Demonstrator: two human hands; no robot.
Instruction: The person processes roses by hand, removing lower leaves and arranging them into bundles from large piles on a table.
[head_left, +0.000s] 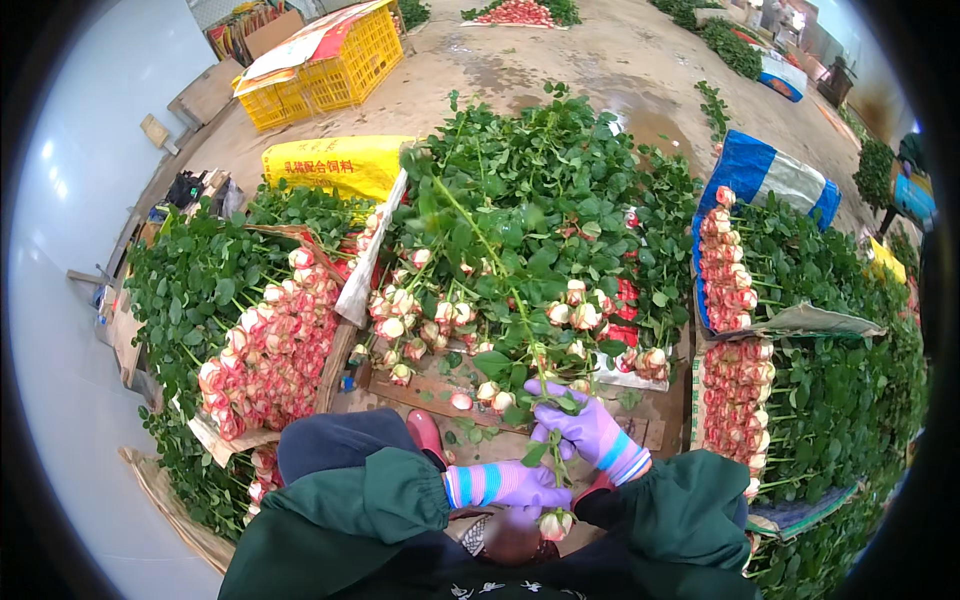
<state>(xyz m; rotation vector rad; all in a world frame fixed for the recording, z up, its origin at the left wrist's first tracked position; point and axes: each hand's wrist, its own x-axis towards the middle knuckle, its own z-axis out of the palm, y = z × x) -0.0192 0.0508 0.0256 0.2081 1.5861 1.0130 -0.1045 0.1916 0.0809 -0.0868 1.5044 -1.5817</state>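
A single long-stemmed rose hangs bloom-down in front of me, its pale pink-edged flower (556, 524) close to my lap and its green stem (491, 251) slanting away over the pile. My left hand (521, 489), in a purple glove with blue stripes, grips the stem just above the bloom. Higher up, my right hand (576, 426), gloved alike, has its fingers around the stem among leaves. Beyond both hands lies a heap of leafy roses (517, 172), with cream-and-pink blooms (391, 306) turned towards me.
At left, stacked roses (274, 345) rest in a wrapper. More bundles (735, 405) line the right side, with a blue-and-white sack (776, 176) behind. A yellow sack (337, 165) and yellow plastic crates (326, 79) stand farther back. A person (909, 161) is partly visible at far right.
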